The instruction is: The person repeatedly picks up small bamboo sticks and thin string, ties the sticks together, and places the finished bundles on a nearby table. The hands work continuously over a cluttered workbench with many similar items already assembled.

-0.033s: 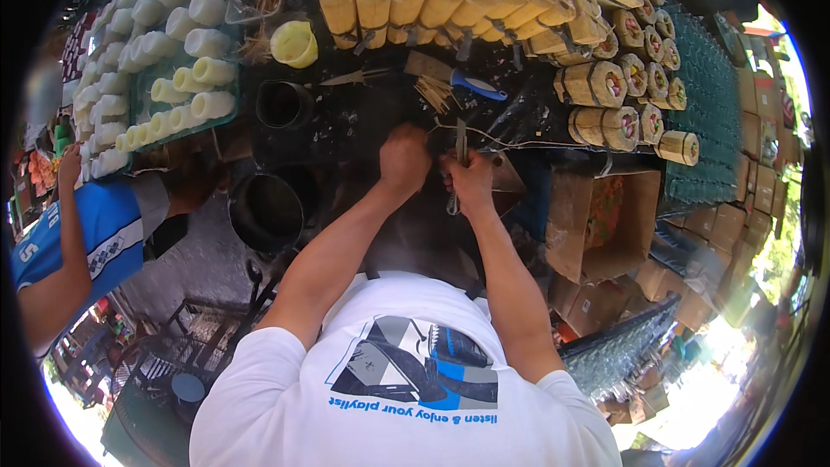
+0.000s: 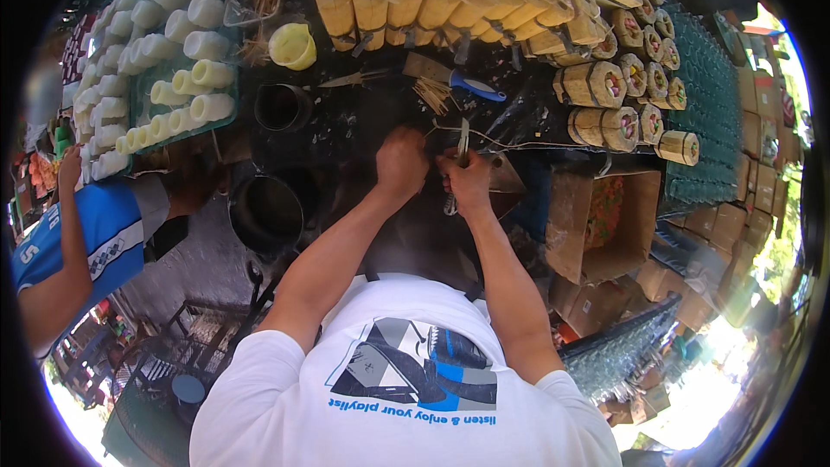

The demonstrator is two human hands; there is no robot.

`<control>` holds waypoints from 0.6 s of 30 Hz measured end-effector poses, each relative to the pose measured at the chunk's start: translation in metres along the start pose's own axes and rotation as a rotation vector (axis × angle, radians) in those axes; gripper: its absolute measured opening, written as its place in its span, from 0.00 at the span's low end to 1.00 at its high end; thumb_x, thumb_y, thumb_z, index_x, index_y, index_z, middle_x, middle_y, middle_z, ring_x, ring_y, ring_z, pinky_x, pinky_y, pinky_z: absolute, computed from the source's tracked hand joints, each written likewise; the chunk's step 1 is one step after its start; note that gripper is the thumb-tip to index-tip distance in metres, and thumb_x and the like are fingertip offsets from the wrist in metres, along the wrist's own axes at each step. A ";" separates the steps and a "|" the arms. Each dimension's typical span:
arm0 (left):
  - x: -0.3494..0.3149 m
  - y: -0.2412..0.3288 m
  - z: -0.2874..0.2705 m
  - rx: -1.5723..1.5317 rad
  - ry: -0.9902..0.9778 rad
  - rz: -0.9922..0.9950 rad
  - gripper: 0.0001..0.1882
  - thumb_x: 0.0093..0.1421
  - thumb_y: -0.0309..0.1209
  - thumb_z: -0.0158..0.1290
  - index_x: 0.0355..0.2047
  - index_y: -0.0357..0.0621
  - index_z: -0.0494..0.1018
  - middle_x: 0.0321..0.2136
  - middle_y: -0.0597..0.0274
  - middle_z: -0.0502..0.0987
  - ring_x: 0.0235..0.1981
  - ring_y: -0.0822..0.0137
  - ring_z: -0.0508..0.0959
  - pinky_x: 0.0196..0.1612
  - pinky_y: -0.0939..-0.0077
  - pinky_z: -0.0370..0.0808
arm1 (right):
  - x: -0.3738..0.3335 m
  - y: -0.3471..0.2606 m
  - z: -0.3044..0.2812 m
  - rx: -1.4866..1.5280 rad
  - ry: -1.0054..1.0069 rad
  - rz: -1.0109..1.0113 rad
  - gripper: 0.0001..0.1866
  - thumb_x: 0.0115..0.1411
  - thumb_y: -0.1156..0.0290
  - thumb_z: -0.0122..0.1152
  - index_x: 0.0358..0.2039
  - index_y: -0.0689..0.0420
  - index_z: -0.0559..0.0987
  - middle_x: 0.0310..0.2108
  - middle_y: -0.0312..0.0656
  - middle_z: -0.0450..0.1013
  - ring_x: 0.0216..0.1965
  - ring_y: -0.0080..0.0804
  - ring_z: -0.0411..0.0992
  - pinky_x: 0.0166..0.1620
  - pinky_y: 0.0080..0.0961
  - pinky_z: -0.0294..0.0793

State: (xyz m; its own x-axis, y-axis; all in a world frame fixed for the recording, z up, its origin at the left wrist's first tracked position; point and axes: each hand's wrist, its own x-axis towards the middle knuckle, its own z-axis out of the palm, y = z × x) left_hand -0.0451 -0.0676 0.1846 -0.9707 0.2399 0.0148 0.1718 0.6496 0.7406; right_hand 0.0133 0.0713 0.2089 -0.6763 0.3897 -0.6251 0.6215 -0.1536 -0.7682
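The person wears a white short-sleeved T-shirt (image 2: 389, 380) whose sleeves end above the elbows, well back from the left hand (image 2: 401, 162) and right hand (image 2: 468, 183). A printed graphic in grey, black and blue sits on the shirt, with a line of blue lettering beside it. Both forearms are bare, with no watch or glove.

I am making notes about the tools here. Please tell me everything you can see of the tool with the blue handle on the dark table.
The blue-handled tool looks like a cleaver: a broad, flat, dull grey blade with a short blue handle, seemingly plastic. It lies flat on the dark table, handle pointing right, beyond both hands. Thin pale sticks lie against the blade. No hand touches it.
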 end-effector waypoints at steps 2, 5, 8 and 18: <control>-0.004 0.000 -0.016 -0.138 -0.051 -0.038 0.06 0.55 0.22 0.62 0.34 0.38 0.82 0.33 0.49 0.81 0.34 0.46 0.82 0.38 0.56 0.78 | 0.002 -0.004 0.007 0.025 -0.034 -0.021 0.10 0.60 0.73 0.70 0.41 0.60 0.80 0.25 0.35 0.76 0.18 0.19 0.68 0.21 0.19 0.66; -0.006 0.010 -0.041 -0.251 -0.148 -0.076 0.05 0.57 0.21 0.61 0.35 0.37 0.82 0.32 0.48 0.82 0.32 0.48 0.83 0.36 0.60 0.77 | 0.008 -0.020 0.015 0.093 -0.101 -0.042 0.09 0.60 0.72 0.70 0.39 0.61 0.80 0.26 0.37 0.78 0.18 0.19 0.68 0.20 0.19 0.65; -0.005 0.011 -0.053 -0.251 -0.200 -0.086 0.06 0.58 0.22 0.61 0.36 0.37 0.83 0.33 0.48 0.83 0.32 0.51 0.83 0.35 0.62 0.77 | 0.013 -0.021 0.017 0.103 -0.135 -0.055 0.08 0.60 0.73 0.70 0.37 0.62 0.81 0.28 0.39 0.79 0.18 0.19 0.68 0.20 0.19 0.65; -0.035 0.007 -0.027 -0.490 -0.170 -0.673 0.09 0.63 0.29 0.60 0.38 0.35 0.83 0.25 0.55 0.82 0.28 0.70 0.81 0.34 0.72 0.75 | 0.019 -0.008 0.020 -0.163 -0.067 -0.053 0.16 0.65 0.61 0.67 0.38 0.64 0.80 0.28 0.46 0.79 0.23 0.33 0.74 0.26 0.31 0.71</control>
State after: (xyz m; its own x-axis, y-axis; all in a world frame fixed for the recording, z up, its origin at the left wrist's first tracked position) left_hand -0.0140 -0.0909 0.2078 -0.7949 0.0454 -0.6051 -0.5632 0.3159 0.7636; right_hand -0.0123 0.0616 0.2004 -0.7313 0.3308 -0.5965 0.6366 0.0169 -0.7710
